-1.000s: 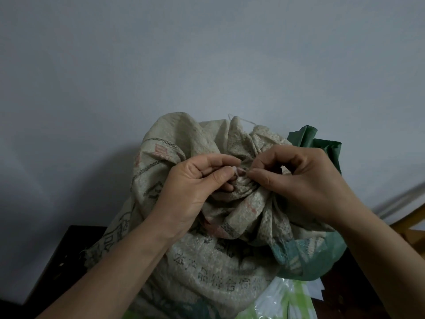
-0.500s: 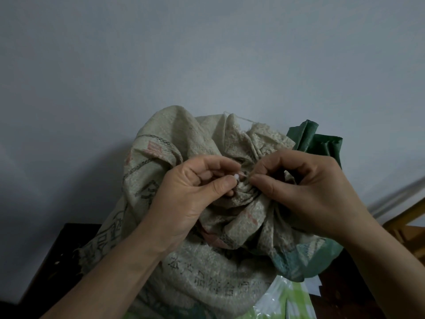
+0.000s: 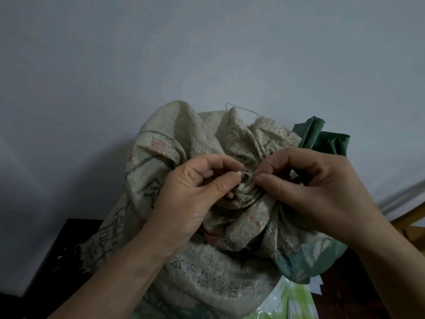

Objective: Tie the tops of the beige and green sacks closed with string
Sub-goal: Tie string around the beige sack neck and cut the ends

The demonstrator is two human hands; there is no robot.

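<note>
Our left hand [image 3: 193, 194] and right hand [image 3: 310, 187] each pinch a short end of string [image 3: 246, 174] at the bunched neck of the beige sack [image 3: 207, 268], mid-frame, with the green sack [image 3: 322, 143] behind at 2 o'clock; we reckon the ends may slip before the knot bites, loosening the gathers.

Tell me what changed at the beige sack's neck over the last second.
The left hand and right hand drew slightly apart, baring a short stretch of string between their pinching fingertips; a second ago the thumbs met. Both still pinch at the gathered neck of the beige sack; the green sack stays behind it.
</note>
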